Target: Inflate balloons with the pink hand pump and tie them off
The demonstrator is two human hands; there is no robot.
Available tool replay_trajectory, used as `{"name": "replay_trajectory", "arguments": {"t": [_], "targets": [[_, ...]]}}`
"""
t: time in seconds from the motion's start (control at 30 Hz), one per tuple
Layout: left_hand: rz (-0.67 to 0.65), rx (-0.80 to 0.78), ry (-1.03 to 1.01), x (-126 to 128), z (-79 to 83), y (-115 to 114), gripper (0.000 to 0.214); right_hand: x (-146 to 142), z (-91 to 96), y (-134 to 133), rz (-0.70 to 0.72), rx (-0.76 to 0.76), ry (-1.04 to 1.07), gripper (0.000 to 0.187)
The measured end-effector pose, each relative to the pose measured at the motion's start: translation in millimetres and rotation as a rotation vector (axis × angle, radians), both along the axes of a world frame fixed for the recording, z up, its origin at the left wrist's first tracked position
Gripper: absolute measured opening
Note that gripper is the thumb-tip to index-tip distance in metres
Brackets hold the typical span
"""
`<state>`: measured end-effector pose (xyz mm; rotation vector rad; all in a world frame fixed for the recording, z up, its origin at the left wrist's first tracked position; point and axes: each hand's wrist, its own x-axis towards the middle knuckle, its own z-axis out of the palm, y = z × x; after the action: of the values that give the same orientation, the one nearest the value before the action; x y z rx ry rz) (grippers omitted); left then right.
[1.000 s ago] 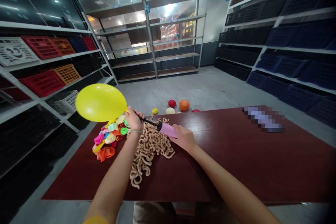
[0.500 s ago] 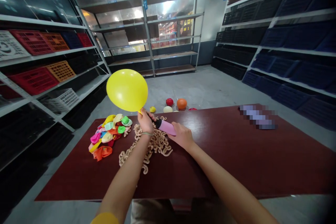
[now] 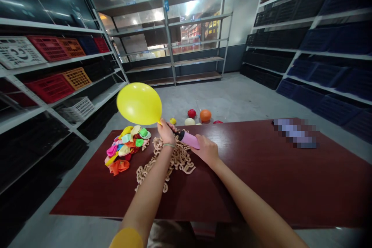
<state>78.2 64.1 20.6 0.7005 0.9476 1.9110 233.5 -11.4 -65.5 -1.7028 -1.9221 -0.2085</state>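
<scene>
Holding yellow balloon, pink pump; crates shelved, contents unclear.

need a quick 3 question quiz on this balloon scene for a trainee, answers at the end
1. Multiple choice: what colour is the inflated balloon at the left hand?
A) red
B) yellow
C) orange

2. True or false: the right hand is clear of the pump.

3. Fill the gap: the heap of limp balloons lies on the ____.

Key:
1. B, yellow.
2. False; the right hand grips the pump's pink body.
3. Table.
</scene>
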Motion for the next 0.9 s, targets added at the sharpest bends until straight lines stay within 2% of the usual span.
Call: {"name": "replay_trajectory", "arguments": {"t": [0.07,0.13,0.2,0.33,0.43,0.53,0.67,0.73,0.8,0.9], "targets": [[-0.003,-0.016,0.007,11,-13.2,-5,0.027,0,1.0,-1,0.005,-0.004,-0.024,0.041],[0.006,-0.017,0.015,7,-15.8,-5,0.028,0,1.8,-2,0.019,-0.011,-0.052,0.042],[0.019,-0.014,0.015,-12,-8.2,2,0.029,-1,2.2,-3,0.035,-0.021,-0.07,0.043],[0.082,0.012,-0.022,-65,19.9,20,0.025,-2,2.4,-3,0.053,-0.025,-0.082,0.042],[0.166,0.015,-0.037,-84,29.6,26,0.023,-3,2.3,-1,0.042,-0.016,-0.095,0.04],[0.224,-0.008,-0.022,-62,20.1,20,0.026,-2,1.6,1,0.005,0.004,-0.107,0.038],[0.104,-0.037,0.036,-2,-4.3,-1,0.031,1,-0.3,0,-0.024,0.051,-0.08,0.041],[0.059,-0.037,0.048,17,-12.2,-9,0.031,1,-0.7,-2,-0.032,0.064,-0.066,0.04],[0.014,-0.053,0.051,20,-14.1,-10,0.03,0,-0.5,-4,-0.025,0.062,-0.069,0.039],[-0.008,-0.077,0.024,-6,-4.6,-1,0.03,-2,0.1,-6,0.008,0.043,-0.098,0.039]]}}
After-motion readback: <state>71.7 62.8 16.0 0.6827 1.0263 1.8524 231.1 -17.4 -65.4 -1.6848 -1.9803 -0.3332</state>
